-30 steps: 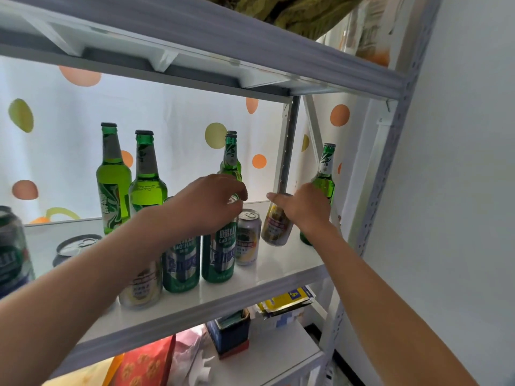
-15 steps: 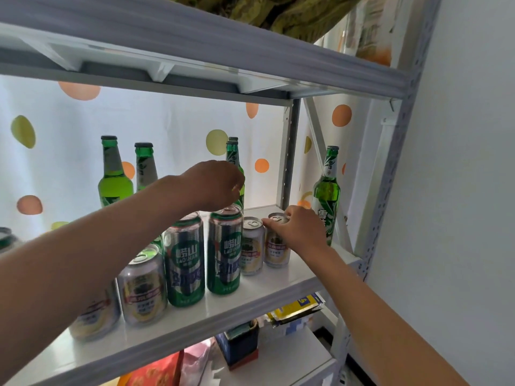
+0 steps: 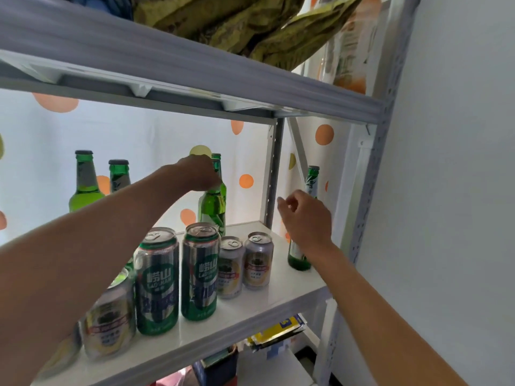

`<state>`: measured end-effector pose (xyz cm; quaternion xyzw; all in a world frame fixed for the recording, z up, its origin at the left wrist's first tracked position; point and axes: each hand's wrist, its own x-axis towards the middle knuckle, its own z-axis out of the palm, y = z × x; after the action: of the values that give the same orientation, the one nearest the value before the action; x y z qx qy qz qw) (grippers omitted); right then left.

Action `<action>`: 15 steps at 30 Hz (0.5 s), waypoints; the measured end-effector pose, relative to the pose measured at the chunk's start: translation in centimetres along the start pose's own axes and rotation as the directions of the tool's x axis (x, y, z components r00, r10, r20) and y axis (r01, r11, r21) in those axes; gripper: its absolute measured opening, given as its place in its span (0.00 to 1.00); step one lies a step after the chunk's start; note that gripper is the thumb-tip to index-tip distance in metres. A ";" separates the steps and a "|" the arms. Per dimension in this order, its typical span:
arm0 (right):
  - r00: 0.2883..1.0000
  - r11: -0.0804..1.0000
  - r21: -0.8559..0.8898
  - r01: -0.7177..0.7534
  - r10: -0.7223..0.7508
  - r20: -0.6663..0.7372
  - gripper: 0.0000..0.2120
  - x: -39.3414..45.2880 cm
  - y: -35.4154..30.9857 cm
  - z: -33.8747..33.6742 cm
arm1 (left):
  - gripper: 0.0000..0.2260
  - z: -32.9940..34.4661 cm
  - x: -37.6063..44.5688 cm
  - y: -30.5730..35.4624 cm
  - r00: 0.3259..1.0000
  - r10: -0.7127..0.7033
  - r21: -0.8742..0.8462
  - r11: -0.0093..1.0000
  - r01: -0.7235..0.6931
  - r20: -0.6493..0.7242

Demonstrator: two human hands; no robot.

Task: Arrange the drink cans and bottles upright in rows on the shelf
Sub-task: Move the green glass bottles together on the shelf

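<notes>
On the white shelf [image 3: 281, 291] a front row of upright cans runs left to right: a silver can [image 3: 108, 327], two tall green cans [image 3: 157, 282] [image 3: 201, 271], and two small silver cans [image 3: 230, 267] [image 3: 258, 260]. My left hand [image 3: 196, 174] grips the neck of a green bottle [image 3: 214, 207] standing behind the cans. My right hand [image 3: 305, 218] hovers with loosely curled fingers and holds nothing, in front of another green bottle [image 3: 299, 257] at the shelf's right end. Two more green bottles [image 3: 85, 182] [image 3: 119, 174] stand at the back left.
The shelf above [image 3: 195, 59] hangs close over the bottle tops and carries olive snack bags [image 3: 237, 20]. A metal upright [image 3: 274, 174] stands behind the cans, and the front post [image 3: 370, 190] closes the right side. Packets [image 3: 278, 330] lie on the shelf below.
My right hand has let go of the rightmost small can and lifted toward the right bottle. My left hand rose from the tall cans to the bottle's neck behind them.
</notes>
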<state>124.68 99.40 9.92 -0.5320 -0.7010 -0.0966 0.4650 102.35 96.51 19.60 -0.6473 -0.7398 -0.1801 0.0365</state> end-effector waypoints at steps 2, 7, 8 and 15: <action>0.984 0.996 0.086 -0.033 0.047 -0.170 0.11 1.7 -0.1 -0.9 | 0.14 0.0 0.7 0.2 0.995 -0.097 -0.109 0.989 0.095 -0.014; 0.928 0.884 0.376 -0.279 0.348 -0.129 0.37 6.3 0.2 -0.2 | 0.21 0.9 2.2 0.5 0.969 -0.246 -0.414 0.880 0.231 0.019; 0.915 0.826 0.455 -0.332 0.399 -0.057 0.40 7.1 0.0 0.0 | 0.21 1.2 2.4 0.6 0.964 -0.263 -0.474 0.846 0.245 0.028; 0.885 0.758 0.487 -0.434 0.460 0.074 0.14 9.9 1.6 3.0 | 0.22 3.1 4.4 0.0 0.941 -0.327 -0.830 0.499 0.249 0.085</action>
<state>124.35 108.45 15.15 -0.5454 -0.5429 0.1847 0.6113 102.23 101.63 17.95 -0.4462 -0.6609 -0.5380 -0.2733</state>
